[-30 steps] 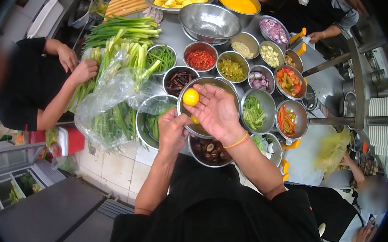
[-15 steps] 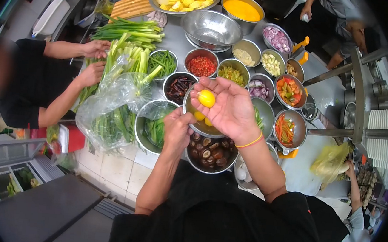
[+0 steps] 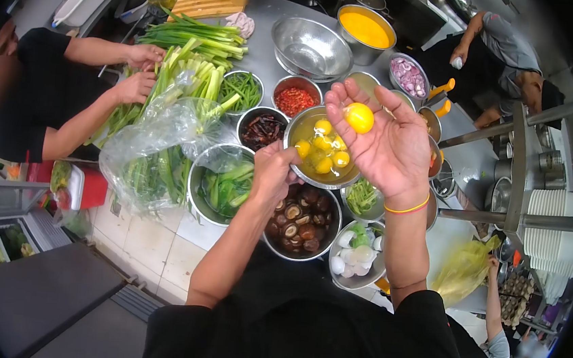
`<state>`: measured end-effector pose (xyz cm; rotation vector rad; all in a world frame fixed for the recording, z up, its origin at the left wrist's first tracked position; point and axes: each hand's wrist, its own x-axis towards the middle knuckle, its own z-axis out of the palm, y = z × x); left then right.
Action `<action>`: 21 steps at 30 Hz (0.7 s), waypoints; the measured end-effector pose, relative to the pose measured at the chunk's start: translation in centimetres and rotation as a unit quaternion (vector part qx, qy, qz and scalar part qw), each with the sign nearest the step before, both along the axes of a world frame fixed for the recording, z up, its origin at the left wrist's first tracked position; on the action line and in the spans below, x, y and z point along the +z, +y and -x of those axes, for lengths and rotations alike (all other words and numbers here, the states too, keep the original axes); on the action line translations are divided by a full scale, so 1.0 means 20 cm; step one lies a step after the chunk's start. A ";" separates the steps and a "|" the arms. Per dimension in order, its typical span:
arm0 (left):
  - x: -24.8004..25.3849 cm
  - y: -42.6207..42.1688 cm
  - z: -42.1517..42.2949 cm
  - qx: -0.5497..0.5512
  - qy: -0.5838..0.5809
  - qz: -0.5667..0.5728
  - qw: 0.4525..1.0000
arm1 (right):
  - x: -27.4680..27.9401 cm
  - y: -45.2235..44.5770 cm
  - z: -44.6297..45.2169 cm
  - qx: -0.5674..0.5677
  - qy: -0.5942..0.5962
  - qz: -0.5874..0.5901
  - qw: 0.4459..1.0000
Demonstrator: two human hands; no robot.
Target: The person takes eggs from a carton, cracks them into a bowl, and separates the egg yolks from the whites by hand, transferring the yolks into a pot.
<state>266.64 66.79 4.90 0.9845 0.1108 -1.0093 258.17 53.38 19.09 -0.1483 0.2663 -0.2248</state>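
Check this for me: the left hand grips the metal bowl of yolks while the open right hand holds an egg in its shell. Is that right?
Not quite: the open right hand holds a bare yolk, with no shell, as the head view shows. The left hand does grip the metal bowl of yolks.

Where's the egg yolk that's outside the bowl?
In the head view, right of centre: the egg yolk rests in the upturned right hand, by the steel bowl the left hand holds.
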 end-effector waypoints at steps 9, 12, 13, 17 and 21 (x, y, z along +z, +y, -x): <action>-0.03 -0.13 -0.05 0.018 0.002 0.003 1.000 | -0.09 -0.20 -0.10 -0.020 0.048 0.035 0.998; -0.01 -0.19 -0.09 0.014 -0.002 0.021 1.000 | -0.14 -0.33 -0.17 -0.024 0.068 0.026 0.997; 0.01 -0.22 -0.11 0.014 -0.001 0.024 1.000 | -0.15 -0.38 -0.20 -0.026 0.073 0.024 0.997; 0.00 -0.32 -0.17 0.024 -0.001 0.046 0.999 | -0.21 -0.73 -0.39 -0.043 0.065 0.024 0.997; -0.01 -0.40 -0.20 0.019 0.004 0.065 0.998 | -0.31 -1.22 -0.66 -0.118 0.126 0.070 0.982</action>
